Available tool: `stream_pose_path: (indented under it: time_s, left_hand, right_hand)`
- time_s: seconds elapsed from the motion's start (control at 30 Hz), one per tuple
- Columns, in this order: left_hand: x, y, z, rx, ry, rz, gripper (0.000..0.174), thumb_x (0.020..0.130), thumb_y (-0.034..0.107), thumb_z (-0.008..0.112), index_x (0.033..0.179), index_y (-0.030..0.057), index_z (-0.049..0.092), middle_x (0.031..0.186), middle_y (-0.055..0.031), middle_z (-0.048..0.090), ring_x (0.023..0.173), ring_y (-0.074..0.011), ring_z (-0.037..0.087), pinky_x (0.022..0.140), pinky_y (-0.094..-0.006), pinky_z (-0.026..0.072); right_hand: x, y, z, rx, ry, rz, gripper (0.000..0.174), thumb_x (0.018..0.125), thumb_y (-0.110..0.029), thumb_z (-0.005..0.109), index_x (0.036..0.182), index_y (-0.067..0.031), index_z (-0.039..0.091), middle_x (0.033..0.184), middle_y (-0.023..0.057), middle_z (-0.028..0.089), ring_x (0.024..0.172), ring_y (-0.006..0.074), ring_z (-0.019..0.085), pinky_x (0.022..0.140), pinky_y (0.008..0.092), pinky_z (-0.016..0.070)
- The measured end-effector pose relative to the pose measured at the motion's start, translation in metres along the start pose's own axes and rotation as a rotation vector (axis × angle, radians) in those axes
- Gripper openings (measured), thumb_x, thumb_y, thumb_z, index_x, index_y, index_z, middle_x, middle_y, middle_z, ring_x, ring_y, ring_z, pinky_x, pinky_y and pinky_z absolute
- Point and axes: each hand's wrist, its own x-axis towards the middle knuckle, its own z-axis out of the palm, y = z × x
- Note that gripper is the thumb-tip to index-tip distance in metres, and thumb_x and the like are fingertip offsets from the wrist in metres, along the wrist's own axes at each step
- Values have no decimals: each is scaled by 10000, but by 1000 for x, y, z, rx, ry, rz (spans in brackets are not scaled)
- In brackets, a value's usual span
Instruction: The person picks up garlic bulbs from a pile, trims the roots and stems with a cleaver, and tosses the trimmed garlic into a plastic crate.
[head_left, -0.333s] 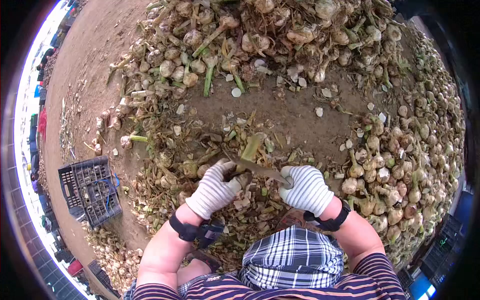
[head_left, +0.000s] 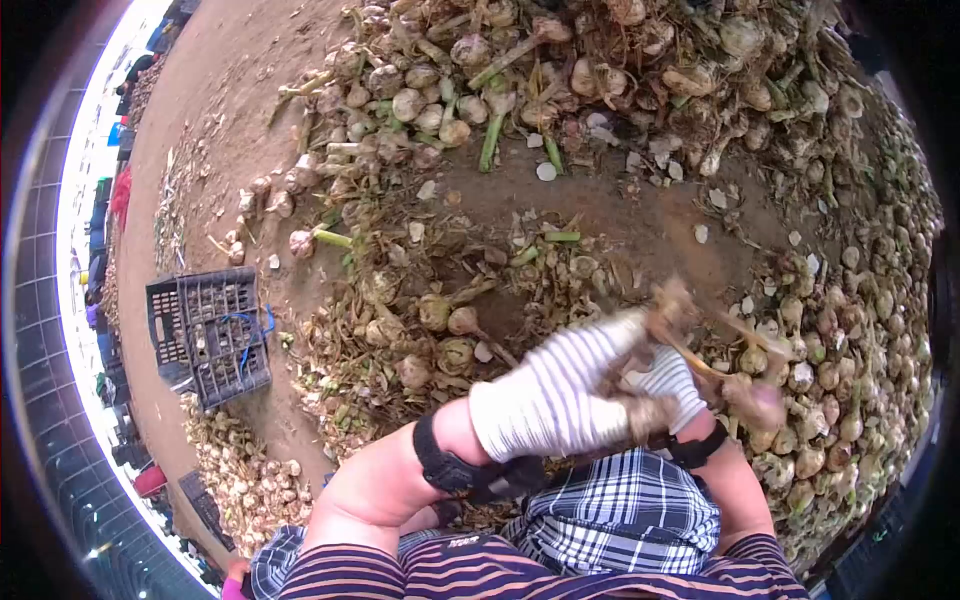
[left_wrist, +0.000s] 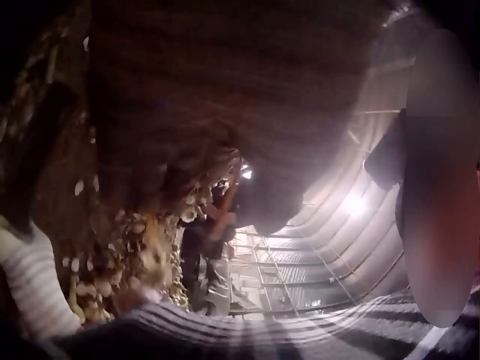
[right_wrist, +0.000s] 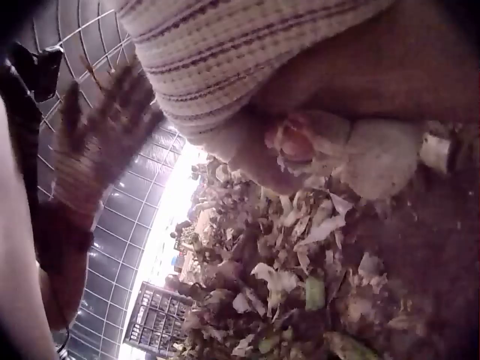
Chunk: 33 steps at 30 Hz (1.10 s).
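In the head view my white-gloved, striped left hand (head_left: 560,390) reaches across to the right, fingers outstretched. Blurred garlic bulbs (head_left: 755,400) with dry stalks show just past its fingertips, over the pile on the right. The right wrist view shows the left hand's fingers spread apart. My gloved right hand (head_left: 668,388) is partly hidden behind the left. Its striped glove fills the top of the right wrist view, fingers curled around a knife, whose broad brownish blade (right_wrist: 375,82) shows beside them.
A large heap of untrimmed garlic (head_left: 600,60) lies ahead, and a pile of bulbs (head_left: 830,390) spreads on the right. Cut stalks and skins cover the ground around me. A black plastic crate (head_left: 210,335) stands at left, with more garlic (head_left: 250,480) below it.
My left hand has swung from the middle to the right, across the right hand, and its fingers have straightened. Garlic is now blurred on the right. The head view has shifted.
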Motion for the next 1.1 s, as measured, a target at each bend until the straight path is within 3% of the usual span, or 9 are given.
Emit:
stream_pose_path:
  time_s: [0.03,0.2,0.3,0.43,0.57,0.7,0.9,0.97,1.1]
  left_hand:
    - [4,-8,-17,465,189,226,550,766,190,712,1266,71,516,1111,-148,634,992,-227,618,857,-315,480]
    - [-58,-93,-137,1760,211,-718,632,786,552,604,1245,125,528,1001,-133,671,1038,-296,598,1020,-501,318]
    - [-38,-87,-140,1327,104,-1022,704,780,587,597,1247,67,511,1009,-189,661,984,-315,623,993,-443,362]
    - [-24,-123,-160,101,789,-205,403,825,163,654,1185,11,558,1025,-150,667,898,-199,625,807,-314,497]
    - [-20,-62,-112,565,892,-279,410,832,259,668,1172,44,585,942,-119,678,845,-191,648,748,-291,509]
    - [-3,-98,-56,1440,45,-796,634,795,567,588,1132,30,564,870,-162,673,835,-288,660,785,-390,492]
    - [13,-134,-44,928,336,-724,607,816,365,642,1206,-70,479,1043,-264,627,994,-343,618,896,-388,460]
    - [-10,-166,-52,848,458,-291,500,814,224,636,1193,-68,490,990,-261,631,911,-354,631,784,-391,503]
    - [-9,-107,-34,294,396,-199,503,816,81,628,1256,-53,425,1083,-150,613,1027,-187,572,885,-295,463]
  right_hand:
    - [11,7,-6,-610,-14,-189,114,763,-36,532,833,11,609,651,79,603,590,151,568,548,294,466]
    - [20,12,-29,-114,134,157,181,706,20,573,886,40,581,684,-43,522,599,26,433,522,197,374]
    - [14,-6,-12,-151,62,154,186,694,5,593,876,40,583,700,-23,554,601,41,460,543,210,399]
    - [7,-38,0,-255,15,143,79,663,-30,622,738,-8,610,633,-17,548,603,62,483,567,224,413]
    - [4,-36,-7,-158,96,78,86,649,-38,634,727,-13,606,620,-7,546,559,82,477,534,233,407]
    - [6,-39,-7,12,128,184,79,650,-30,630,721,-24,594,603,-2,533,520,73,454,491,241,388]
    - [-5,-40,-11,-201,110,80,125,706,-77,570,807,-9,600,652,42,602,599,121,561,555,268,444]
    - [-13,-57,-17,-567,67,-19,131,700,-140,566,779,-46,611,679,123,632,612,258,621,572,344,480]
    - [-17,-87,-12,-967,-4,-317,148,668,-201,593,725,-64,579,656,155,596,612,354,598,559,414,478]
